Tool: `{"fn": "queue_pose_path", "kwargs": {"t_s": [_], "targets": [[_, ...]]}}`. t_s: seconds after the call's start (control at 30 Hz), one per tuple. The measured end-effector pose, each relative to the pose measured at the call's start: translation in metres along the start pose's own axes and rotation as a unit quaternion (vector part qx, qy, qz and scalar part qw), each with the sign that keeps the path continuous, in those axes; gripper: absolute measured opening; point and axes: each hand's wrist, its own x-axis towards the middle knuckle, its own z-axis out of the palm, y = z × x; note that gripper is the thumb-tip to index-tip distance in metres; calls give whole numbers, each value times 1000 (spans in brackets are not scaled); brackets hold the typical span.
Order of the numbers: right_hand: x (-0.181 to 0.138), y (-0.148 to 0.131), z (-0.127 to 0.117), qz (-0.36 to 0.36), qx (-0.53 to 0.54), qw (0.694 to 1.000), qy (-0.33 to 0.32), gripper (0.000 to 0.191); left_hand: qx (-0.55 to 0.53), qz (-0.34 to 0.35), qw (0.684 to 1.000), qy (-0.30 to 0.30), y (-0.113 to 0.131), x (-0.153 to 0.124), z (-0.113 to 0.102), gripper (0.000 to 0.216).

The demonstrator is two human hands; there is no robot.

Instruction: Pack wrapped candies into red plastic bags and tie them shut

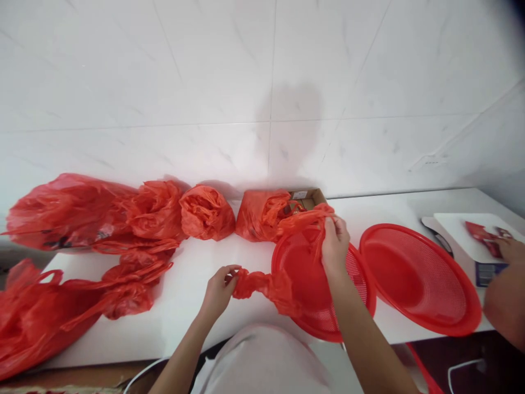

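Note:
My left hand [220, 287] is closed, thumb and fingers pinching one end of a crumpled red plastic bag [281, 290]. The rest of that bag hangs over the near left rim of a red mesh basket [303, 257]. Above the basket's far side, my right hand [335, 241] grips more thin red plastic bag [303, 220]. I cannot tell whether both hands hold the same bag. Just behind the right hand's bag stand a full red bag [259, 216] and a small cardboard box [319, 198] with things inside.
Several red bags line the wall, including a rounded bag [207, 213]; a large bag [36, 312] lies front left. Right of me sits a second red basket [414, 279]. Beyond it, another person's hand [512, 249] touches red packets [482, 235] on a white scale [445, 224].

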Motion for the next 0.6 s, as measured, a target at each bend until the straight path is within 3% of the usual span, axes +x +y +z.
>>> {"fn": "queue_pose_path", "kwargs": {"t_s": [0.03, 0.1, 0.23, 0.43, 0.5, 0.6], "targets": [[12, 7, 2, -18, -23, 999, 24, 22, -7, -11, 1000, 9, -4, -1, -2, 32], [30, 26, 14, -30, -72, 997, 13, 22, -23, -30, 999, 25, -11, -5, -4, 33], [40, 61, 64, -13, -110, 987, -119, 21, -108, -81, 991, 22, -14, -11, -9, 45], [27, 103, 162, 0, -132, 955, -267, 24, -287, -158, 945, 20, -13, -12, -16, 49], [27, 123, 183, 26, -172, 942, -288, 26, -321, -169, 932, 23, -16, -11, -18, 44], [30, 154, 196, 54, -244, 915, -318, 24, -355, -197, 913, 31, -22, -8, -20, 43]]}}
